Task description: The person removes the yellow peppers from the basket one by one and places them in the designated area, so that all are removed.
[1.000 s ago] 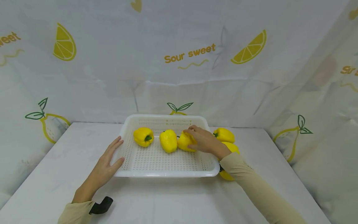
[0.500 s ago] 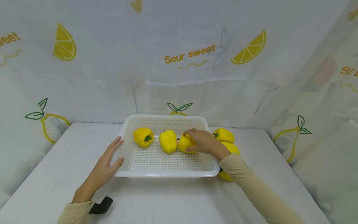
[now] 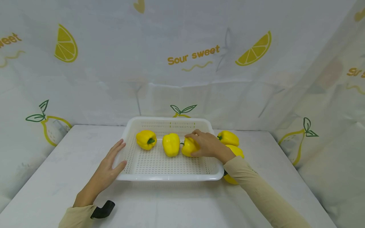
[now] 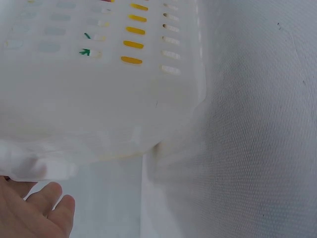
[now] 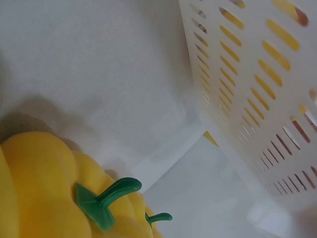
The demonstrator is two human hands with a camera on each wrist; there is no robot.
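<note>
A white perforated plastic basket (image 3: 169,177) stands on the table with three yellow bell peppers inside. My right hand (image 3: 209,145) reaches over its right side and holds the rightmost yellow bell pepper (image 3: 188,147), thumb in front and fingers over the top; its green stem points left. Beside it lie the middle pepper (image 3: 171,145) and the left pepper (image 3: 145,139). My left hand (image 3: 105,171) rests at the basket's left rim, fingers extended and thumb spread; in the left wrist view its fingers (image 4: 61,213) show just beyond the rim.
Right of the basket, three more yellow peppers lie in a row: a far one (image 3: 229,138), a middle one (image 3: 236,150) and a near one (image 3: 231,179) partly under the right sleeve (image 3: 256,183). A lemon-print cloth (image 3: 108,95) hangs behind the table.
The rightmost pepper has shifted slightly toward the front under my right hand, and the middle pepper has moved a little too. The left hand and basket have stayed in place.
</note>
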